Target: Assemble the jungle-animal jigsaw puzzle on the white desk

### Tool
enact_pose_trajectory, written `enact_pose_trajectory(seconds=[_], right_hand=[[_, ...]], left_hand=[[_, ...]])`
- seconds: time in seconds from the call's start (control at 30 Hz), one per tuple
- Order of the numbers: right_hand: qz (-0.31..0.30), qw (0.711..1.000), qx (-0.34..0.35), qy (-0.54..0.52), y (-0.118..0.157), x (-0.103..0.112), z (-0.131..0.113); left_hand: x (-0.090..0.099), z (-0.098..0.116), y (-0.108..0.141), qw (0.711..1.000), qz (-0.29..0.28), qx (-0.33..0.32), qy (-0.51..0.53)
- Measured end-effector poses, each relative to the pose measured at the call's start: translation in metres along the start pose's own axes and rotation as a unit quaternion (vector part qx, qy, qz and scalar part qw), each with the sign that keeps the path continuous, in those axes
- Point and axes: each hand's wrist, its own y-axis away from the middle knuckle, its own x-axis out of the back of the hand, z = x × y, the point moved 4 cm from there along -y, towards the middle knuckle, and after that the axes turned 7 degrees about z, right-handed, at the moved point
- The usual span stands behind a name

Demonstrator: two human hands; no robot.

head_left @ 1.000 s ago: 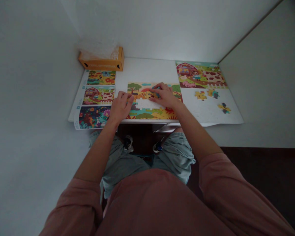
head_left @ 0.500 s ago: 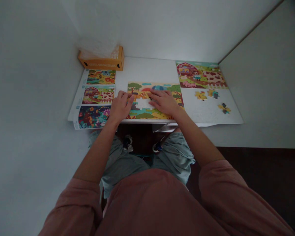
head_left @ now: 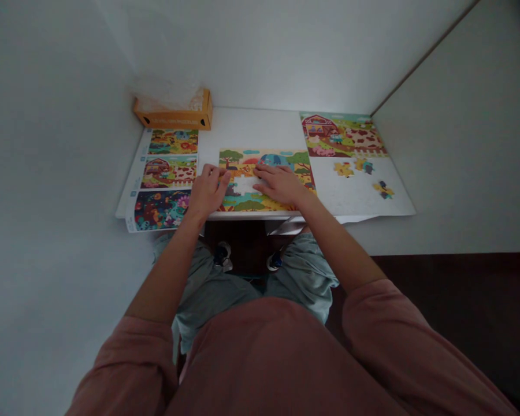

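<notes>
Left hand (head_left: 208,190) and right hand (head_left: 279,185) lying on puzzle (head_left: 264,159), cannot tell if holding piece, gap (head_left: 245,185) between hands, bench edge (head_left: 260,215) near at 6 o'clock, loose pieces (head_left: 344,169) at 3 o'clock

Seemingly white desk (head_left: 251,128) under jigsaw puzzle (head_left: 264,160)
</notes>
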Motion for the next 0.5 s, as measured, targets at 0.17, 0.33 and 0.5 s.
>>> enact_pose_trajectory(seconds=[0.17, 0.33, 0.5], right_hand=[[0.128, 0.988, -0.090, -0.006, 0.023, 0.027, 0.021], [0.225, 0.952, -0.203, 0.048, 0.088, 0.055, 0.072], [0.235, 0.902, -0.328, 0.156, 0.141, 0.067, 0.122]], left_hand=[[0.001, 0.001, 0.001, 1.000, -0.012, -0.003, -0.006], [0.000, 0.002, 0.001, 1.000, -0.010, 0.003, -0.004], [0.001, 0.009, -0.002, 1.000, -0.012, -0.008, -0.022]])
